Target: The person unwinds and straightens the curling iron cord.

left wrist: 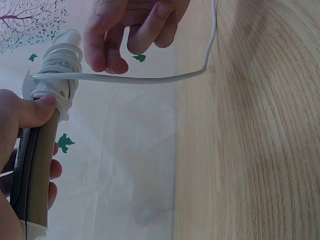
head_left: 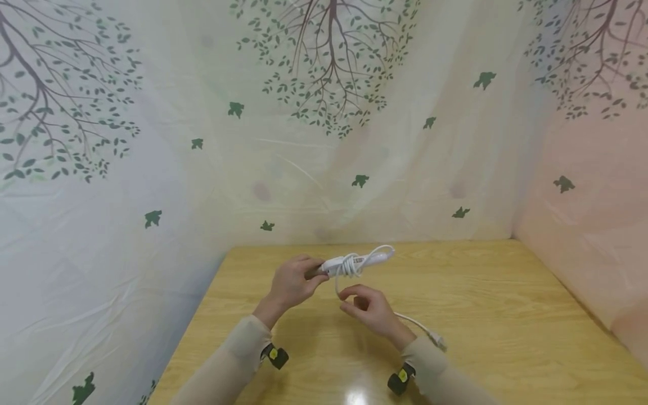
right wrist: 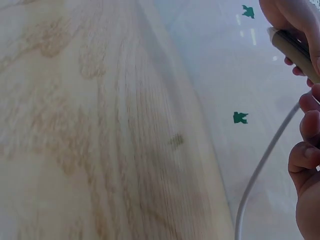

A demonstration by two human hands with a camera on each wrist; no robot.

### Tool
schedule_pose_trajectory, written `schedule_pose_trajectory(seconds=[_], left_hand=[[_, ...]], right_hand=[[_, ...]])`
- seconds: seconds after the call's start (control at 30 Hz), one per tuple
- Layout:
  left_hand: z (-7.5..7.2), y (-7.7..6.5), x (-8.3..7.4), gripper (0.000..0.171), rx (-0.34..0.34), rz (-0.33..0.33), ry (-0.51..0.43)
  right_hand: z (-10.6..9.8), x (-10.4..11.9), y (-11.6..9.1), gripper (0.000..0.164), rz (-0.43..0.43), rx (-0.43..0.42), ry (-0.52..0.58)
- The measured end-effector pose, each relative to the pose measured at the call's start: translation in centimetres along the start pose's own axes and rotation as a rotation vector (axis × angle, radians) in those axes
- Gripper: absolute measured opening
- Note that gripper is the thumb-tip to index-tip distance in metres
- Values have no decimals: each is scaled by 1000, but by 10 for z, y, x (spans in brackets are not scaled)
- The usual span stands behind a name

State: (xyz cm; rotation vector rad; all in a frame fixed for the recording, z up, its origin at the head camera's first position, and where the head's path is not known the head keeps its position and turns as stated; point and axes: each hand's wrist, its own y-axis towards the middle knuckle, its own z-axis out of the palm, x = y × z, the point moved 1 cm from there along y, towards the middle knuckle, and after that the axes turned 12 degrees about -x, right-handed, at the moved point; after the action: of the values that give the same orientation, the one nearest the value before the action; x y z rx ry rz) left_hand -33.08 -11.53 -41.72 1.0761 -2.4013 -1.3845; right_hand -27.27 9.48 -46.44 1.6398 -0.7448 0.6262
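My left hand (head_left: 296, 281) grips what looks like a hair straightener (left wrist: 37, 165) by its tan and black end, thumb pressed near the white part. White cord (head_left: 349, 265) is wound in several turns round the white handle (head_left: 377, 259), and a loop stands out near its tip. From the turns, a free length of cord (left wrist: 150, 80) runs down to the table and on to a plug (head_left: 436, 339). My right hand (head_left: 372, 309) is beside this length, its fingers loosely bent and the fingertips at the cord. Whether they touch it is unclear.
Below the hands lies a wood-grain table (head_left: 506, 315). Pale cloth walls (head_left: 314, 191) printed with trees and green leaves stand behind it and on both sides. A black camera mount (head_left: 275, 355) is strapped at each wrist.
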Motion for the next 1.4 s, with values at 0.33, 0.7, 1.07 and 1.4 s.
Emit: schedule_pose_trajectory(seconds=[0.33,0.7,1.07,1.4], left_hand=[[1,0,-2,27,5,9,3],[3,1,-3,28,-2,8,-3],[7,-3,-2,27,-4,8,-11],[8,-6,-4,25,-5,7,-21]], right_hand=[[9,-3,-3,13,-9,8,-13],[16,-4,0,7,35,-96,-64],[20,-11,1,11,31,-185,3],[26,-13,2,8,41,-214,-7]])
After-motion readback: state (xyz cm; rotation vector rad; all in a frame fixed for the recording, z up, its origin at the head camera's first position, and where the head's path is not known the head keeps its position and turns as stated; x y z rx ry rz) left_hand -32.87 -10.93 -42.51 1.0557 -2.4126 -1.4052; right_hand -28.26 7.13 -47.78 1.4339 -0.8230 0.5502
